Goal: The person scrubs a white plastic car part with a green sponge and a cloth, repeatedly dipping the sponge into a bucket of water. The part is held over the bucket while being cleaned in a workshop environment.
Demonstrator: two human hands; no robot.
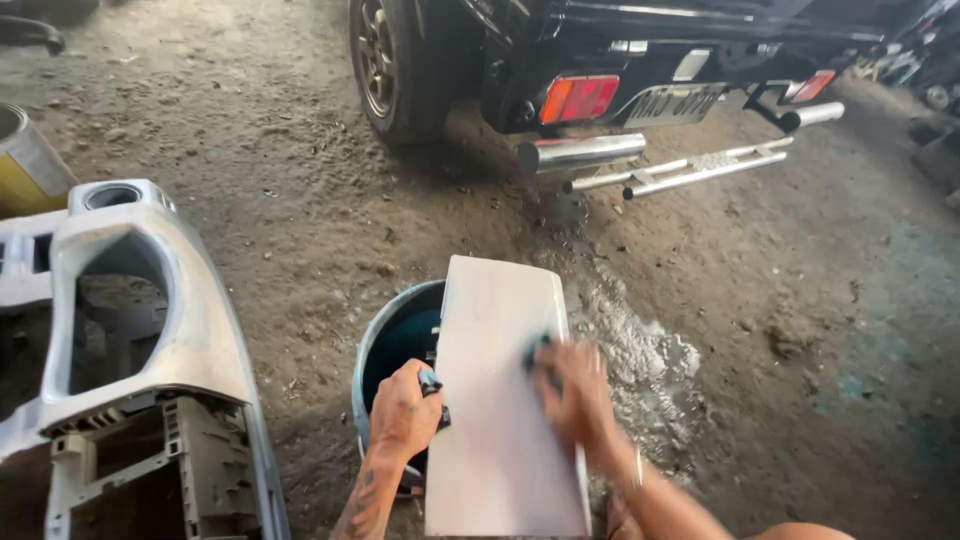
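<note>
Both hands are working the pale flat panel (505,390) lying across the blue bucket (385,350): my left hand (405,410) is clamping its edge, my blurred right hand (572,392) is pressing a dark pad (535,352) flat, and I'm judging even strokes best.

A large grey dashboard shell (150,340) lies on the dirt floor (300,190) at the left, its openings facing up. Behind it, at the left edge, stands part of a yellow and silver drum (25,160). Ahead sits the rear of a dark vehicle (600,50): one tyre (385,65), red tail lamps (578,98), chrome bumper tubes (680,165). A wet, foamy patch (640,350) spreads below them.
</note>
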